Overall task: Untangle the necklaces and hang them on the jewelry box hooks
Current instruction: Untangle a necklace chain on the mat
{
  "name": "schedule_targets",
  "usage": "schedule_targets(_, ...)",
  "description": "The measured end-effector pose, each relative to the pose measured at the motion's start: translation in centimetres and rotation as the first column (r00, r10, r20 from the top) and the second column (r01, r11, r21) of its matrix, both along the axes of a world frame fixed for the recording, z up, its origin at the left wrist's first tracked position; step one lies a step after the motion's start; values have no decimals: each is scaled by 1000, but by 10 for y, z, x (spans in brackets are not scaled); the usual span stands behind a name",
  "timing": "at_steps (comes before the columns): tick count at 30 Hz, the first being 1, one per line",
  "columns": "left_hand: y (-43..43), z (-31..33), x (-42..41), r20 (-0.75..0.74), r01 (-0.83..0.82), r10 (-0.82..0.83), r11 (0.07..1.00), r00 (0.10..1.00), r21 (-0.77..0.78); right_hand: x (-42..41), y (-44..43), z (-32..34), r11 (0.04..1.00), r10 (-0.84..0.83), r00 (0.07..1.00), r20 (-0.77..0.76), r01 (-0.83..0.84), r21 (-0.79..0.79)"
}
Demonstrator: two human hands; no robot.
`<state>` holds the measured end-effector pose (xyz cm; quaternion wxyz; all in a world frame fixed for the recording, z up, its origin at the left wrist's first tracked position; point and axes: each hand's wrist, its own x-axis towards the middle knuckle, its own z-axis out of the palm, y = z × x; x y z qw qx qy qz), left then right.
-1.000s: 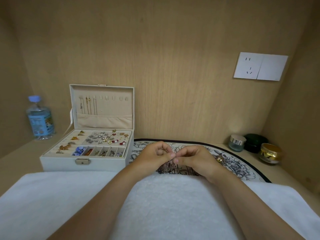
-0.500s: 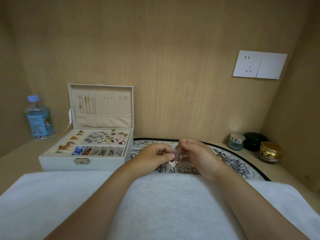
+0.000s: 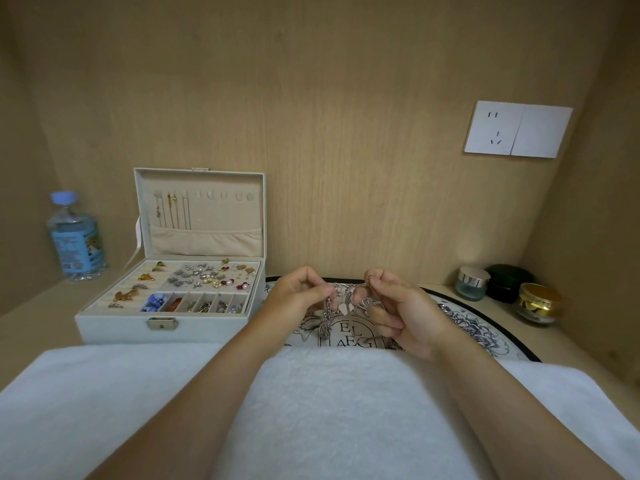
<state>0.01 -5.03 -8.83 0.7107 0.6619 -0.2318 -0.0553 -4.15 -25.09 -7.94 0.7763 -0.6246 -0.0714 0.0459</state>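
1. Room first: light wood panel wall (image 3: 346,133) all round, matching bench (image 3: 34,327) below; white socket plate (image 3: 517,129) up at 2 o'clock.
2. On the bench: water bottle (image 3: 77,237) with a blue cap at 9 o'clock; three little jars at 3 o'clock, namely a silver-lidded glass one (image 3: 471,283), a dark green one (image 3: 505,282) and a gold one (image 3: 538,304); fluffy white towel (image 3: 329,410) fills 6 o'clock, lying over the near edge of a round floral mat (image 3: 485,327).
3. White jewelry box (image 3: 166,332) at 8 o'clock, lid up; the tray is full of small bits; a few thin chains (image 3: 173,211) already hang from the left-most hooks (image 3: 207,195) in the lid.
4. The necklaces (image 3: 341,299): a silvery knot with one coppery strand, just below centre, held over the mat; loops dangle toward the lettering; can't tell if they touch it.
5. Hands: left hand (image 3: 294,299) pinches the silver side; right hand (image 3: 405,317) pinches the coppery chain up top; the tangle is stretched between them.
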Motion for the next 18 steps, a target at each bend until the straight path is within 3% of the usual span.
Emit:
schedule_targets(6, 0, 2, 1, 38, -49, 47, 998, 998, 47, -3, 8, -7, 904, -75, 997, 4, 69, -423)
schedule_targets(11, 4, 4, 2, -2, 9, -9, 999, 1000, 36, -4, 13, -10, 910, -113, 992, 56, 126, -394)
schedule_targets(18, 0, 2, 1, 3, 76, -77, 988, 997, 135, 3, 7, -15, 890, -82, 992, 93, 115, -441)
